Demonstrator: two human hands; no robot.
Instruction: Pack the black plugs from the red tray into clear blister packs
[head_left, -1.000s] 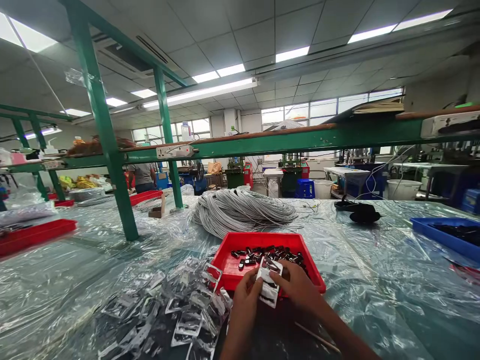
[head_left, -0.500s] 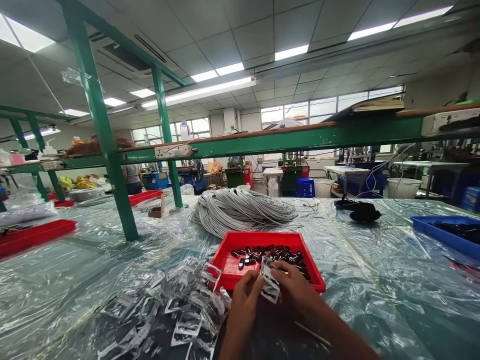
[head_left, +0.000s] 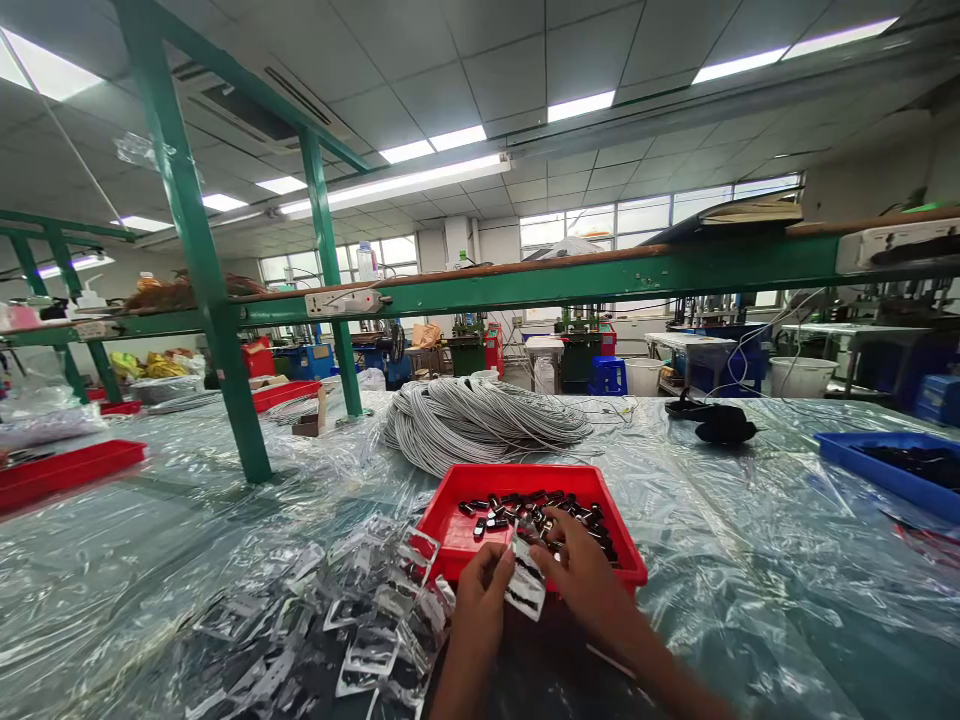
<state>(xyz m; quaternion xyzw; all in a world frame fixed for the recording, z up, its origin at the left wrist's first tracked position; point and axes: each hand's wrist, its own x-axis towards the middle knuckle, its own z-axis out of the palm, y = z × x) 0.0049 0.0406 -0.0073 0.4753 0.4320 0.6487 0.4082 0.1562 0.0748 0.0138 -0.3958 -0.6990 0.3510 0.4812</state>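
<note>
My left hand (head_left: 480,598) is closed, with thumb and fingers pinching a small clear plastic packet (head_left: 526,585) with white and black markings. The packet is tilted over the near rim of a red tray (head_left: 457,550). Close by on its right is my right hand (head_left: 581,565), thumb against the packet's edge and index finger stretched apart over the tray. Inside the tray lie many small shiny black pieces (head_left: 495,522), partly hidden by my right hand. A heap of similar clear packets (head_left: 367,655) spreads to the left of my left hand.
Behind the tray lies a large coil of grey cable (head_left: 480,420). A green post (head_left: 229,380) rises at the left, under a green shelf beam (head_left: 525,285). A black cloth item (head_left: 724,422) and a blue tray (head_left: 885,470) are on the right, and a red tray (head_left: 75,470) at far left.
The packet and my left hand have shifted slightly left and down. My right index finger has lifted away from the packet, over the tray, while the thumb stays at the packet's edge.
</note>
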